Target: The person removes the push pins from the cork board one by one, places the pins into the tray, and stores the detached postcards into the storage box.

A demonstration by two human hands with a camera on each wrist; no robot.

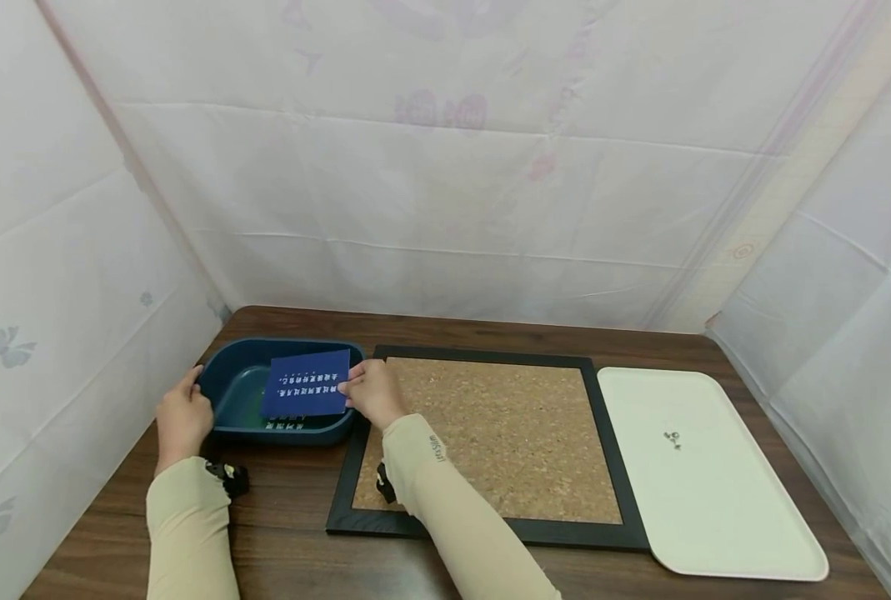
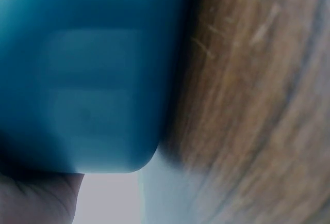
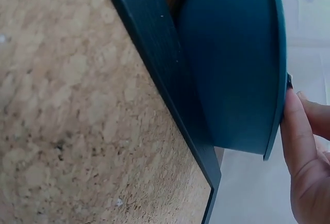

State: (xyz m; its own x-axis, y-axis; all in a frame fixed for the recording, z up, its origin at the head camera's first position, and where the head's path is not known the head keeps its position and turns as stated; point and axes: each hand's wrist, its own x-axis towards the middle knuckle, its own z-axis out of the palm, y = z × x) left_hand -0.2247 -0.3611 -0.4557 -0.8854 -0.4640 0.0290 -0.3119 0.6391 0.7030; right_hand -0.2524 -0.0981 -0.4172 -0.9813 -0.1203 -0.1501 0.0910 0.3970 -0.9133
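My right hand (image 1: 374, 393) pinches a dark blue card (image 1: 306, 385) with white printed characters by its right edge, over the right part of a teal plastic basin (image 1: 223, 433). Below that card, more white characters show on another piece (image 1: 285, 423) inside the basin. At the basin's left end my left hand (image 1: 182, 417) grips the rim. In the left wrist view the basin wall (image 2: 93, 90) fills the left side, with a bit of the hand (image 2: 38, 198) under it. Seen from the right wrist, the right fingers (image 3: 301, 136) are right at the basin's rim.
A cork board (image 1: 498, 442) in a black frame (image 1: 610, 450) lies beside the basin, under my right forearm. Right of it is a cream tray (image 1: 715, 492) holding several tiny metallic pieces (image 1: 673, 439). White patterned sheets (image 1: 445, 183) enclose the wooden table (image 1: 287, 508) at the back and sides.
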